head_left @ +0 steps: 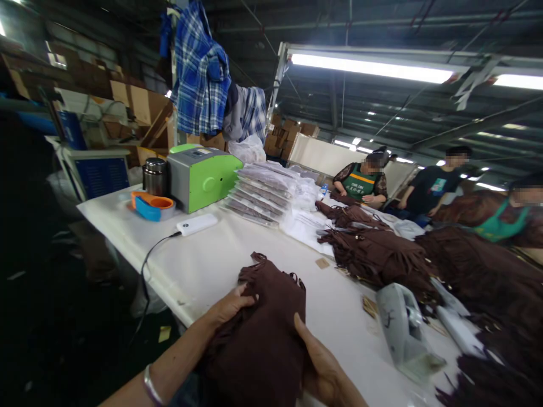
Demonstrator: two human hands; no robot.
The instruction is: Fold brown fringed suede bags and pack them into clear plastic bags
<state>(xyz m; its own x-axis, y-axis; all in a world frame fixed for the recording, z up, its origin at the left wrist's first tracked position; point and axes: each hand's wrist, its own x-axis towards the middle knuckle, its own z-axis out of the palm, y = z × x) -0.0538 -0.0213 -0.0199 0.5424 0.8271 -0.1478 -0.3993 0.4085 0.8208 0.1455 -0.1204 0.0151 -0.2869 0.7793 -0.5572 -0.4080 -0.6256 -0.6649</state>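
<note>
A dark brown, suede-like fringed piece [271, 333] hangs over the near edge of the white table; its exact kind is unclear. On its left edge my left hand [235, 306] is closed, thumb on top and fingers partly hidden in the fringe. Along the right side, my right hand [324, 362] holds the same piece, the thumb over its face and the other fingers behind it. Loose strands stick out at its far end. The lower part runs out of view toward me.
A tape dispenser [403, 328] stands to the right, beside heaped brown fringed pieces [377, 254]. Farther back are stacked plastic-wrapped packs [261, 195], a green-grey machine [203, 176], a flask [155, 176], tape rolls [153, 204] and a cabled white power bank [197, 224]. Several people work across the table [203, 265].
</note>
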